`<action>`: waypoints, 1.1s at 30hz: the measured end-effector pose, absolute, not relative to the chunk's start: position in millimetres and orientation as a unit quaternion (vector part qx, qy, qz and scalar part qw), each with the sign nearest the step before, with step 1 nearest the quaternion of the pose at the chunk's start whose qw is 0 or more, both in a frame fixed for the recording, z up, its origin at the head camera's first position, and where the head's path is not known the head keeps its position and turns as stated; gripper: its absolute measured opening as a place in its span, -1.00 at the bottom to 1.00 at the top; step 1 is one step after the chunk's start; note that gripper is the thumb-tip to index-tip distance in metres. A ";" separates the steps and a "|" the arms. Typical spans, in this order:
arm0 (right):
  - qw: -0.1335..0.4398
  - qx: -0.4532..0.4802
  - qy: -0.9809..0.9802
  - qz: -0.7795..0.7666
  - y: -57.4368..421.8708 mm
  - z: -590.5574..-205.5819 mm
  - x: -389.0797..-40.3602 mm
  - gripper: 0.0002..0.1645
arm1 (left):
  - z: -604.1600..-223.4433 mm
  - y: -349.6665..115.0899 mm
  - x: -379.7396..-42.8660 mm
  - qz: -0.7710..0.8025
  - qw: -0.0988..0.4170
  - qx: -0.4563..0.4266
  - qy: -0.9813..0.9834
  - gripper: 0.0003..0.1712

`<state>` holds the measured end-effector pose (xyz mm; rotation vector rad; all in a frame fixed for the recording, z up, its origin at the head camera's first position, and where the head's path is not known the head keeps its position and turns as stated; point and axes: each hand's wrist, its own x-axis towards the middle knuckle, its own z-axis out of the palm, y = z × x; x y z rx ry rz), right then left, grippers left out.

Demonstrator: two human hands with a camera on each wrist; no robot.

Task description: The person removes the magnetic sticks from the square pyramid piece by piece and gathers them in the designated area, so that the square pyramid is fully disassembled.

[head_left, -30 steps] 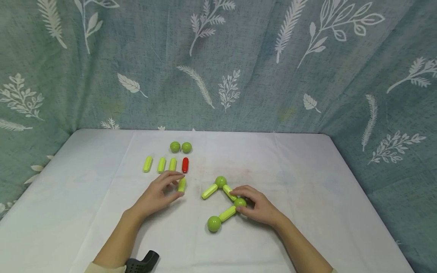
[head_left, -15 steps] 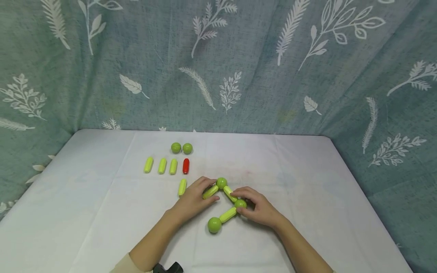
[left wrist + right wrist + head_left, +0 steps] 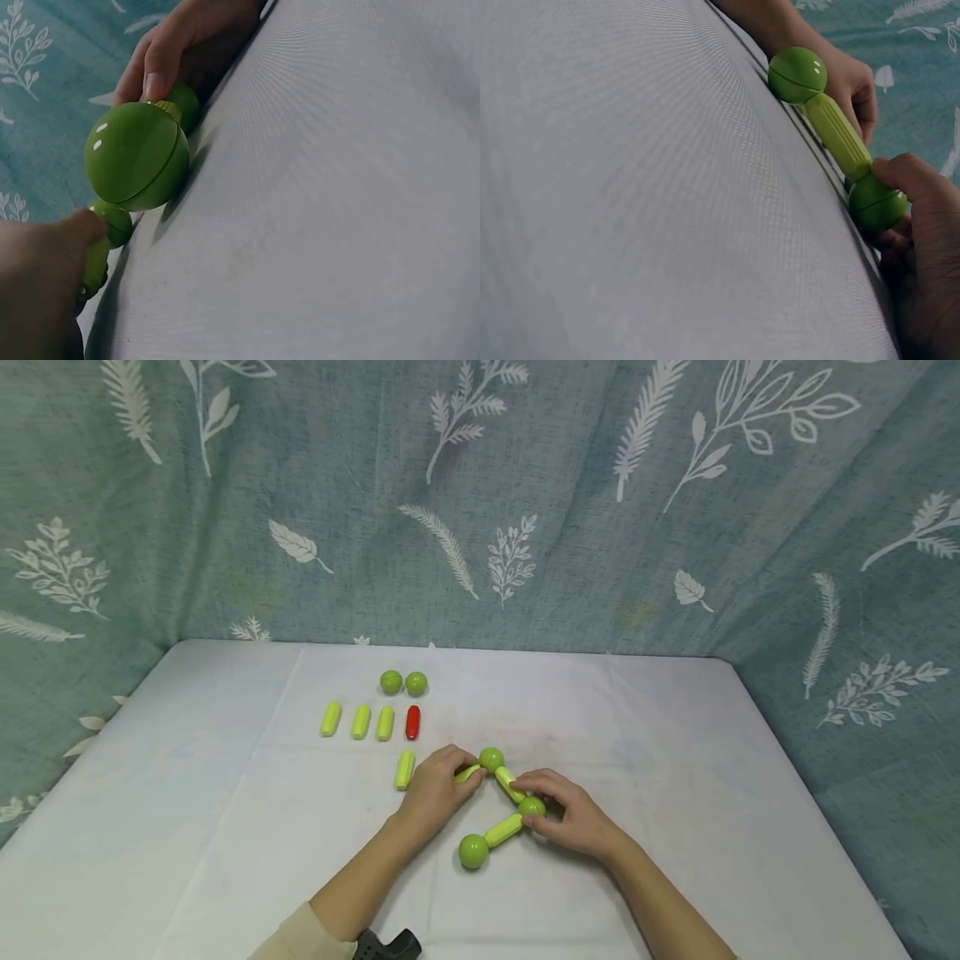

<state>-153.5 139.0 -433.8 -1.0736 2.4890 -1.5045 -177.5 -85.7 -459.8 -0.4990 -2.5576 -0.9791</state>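
One teal curtain (image 3: 330,510) with white leaf prints, hanging behind. In front of it, a table (image 3: 637,743) under white cloth. Near the middle of that, a bent chain (image 3: 515,793) of green balls and yellow-green rods. In order from the near end: front ball (image 3: 473,852), front rod (image 3: 503,831), middle ball (image 3: 532,807), back rod (image 3: 505,777), back ball (image 3: 491,759), left rod (image 3: 468,773), this last slanting leftward with its tip at back ball; locked on or only touching, cannot tell.

On either side, two hands, apart from each other. Left hand (image 3: 437,787), pinching left rod between thumb and fingers, covering much of it. Right hand (image 3: 568,814), gripping middle ball, with a fingertip on back rod and, in the right wrist view, thumb where front rod meets middle ball.

At the bottom edge of the head view, a black strap (image 3: 388,947). Left of back ball and farther away, two loose balls (image 3: 391,682), just beside each other. In front of them, a row: three yellow-green rods (image 3: 361,721), then a red rod (image 3: 412,722). Nearer, just beside left hand, a single rod (image 3: 405,770), yellow-green.
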 end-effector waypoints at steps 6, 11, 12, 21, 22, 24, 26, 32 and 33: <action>0.017 -0.358 0.796 -0.487 137.5 -433.3 -153.1 -0.53 | -447.4 -91.9 -174.4 -0.400 0.177 -0.142 -0.888 -0.69; 0.013 -0.352 0.802 -0.482 144.8 -458.3 -163.6 -0.51 | -432.4 -106.1 -174.2 -0.564 0.026 -0.073 -0.822 -0.59; 0.014 -0.351 0.804 -0.480 145.8 -462.3 -165.3 -0.50 | -430.9 -109.7 -174.0 -0.596 -0.008 -0.057 -0.801 -0.59; 0.016 -0.349 0.806 -0.477 141.2 -436.5 -153.5 -0.53 | -420.1 -133.3 -166.2 -0.662 -0.142 -0.008 -0.736 -0.21; 0.018 -0.348 0.807 -0.478 141.2 -435.2 -153.0 -0.53 | -419.4 -135.7 -165.9 -0.659 -0.143 -0.005 -0.739 -0.19; 0.019 -0.346 0.807 -0.479 141.3 -433.4 -152.2 -0.53 | -419.2 -141.5 -166.7 -0.652 -0.141 0.003 -0.745 -0.17; 0.019 -0.346 0.806 -0.480 141.3 -433.2 -152.2 -0.53 | -419.3 -149.5 -167.4 -0.642 -0.135 0.007 -0.755 -0.17; 0.012 -0.357 0.800 -0.482 140.7 -434.6 -153.9 -0.52 | -423.2 -182.2 -169.3 -0.576 -0.104 -0.034 -0.810 -0.17; 0.011 -0.358 0.800 -0.482 140.7 -434.8 -154.1 -0.52 | -424.6 -187.7 -169.5 -0.555 -0.098 -0.045 -0.825 -0.17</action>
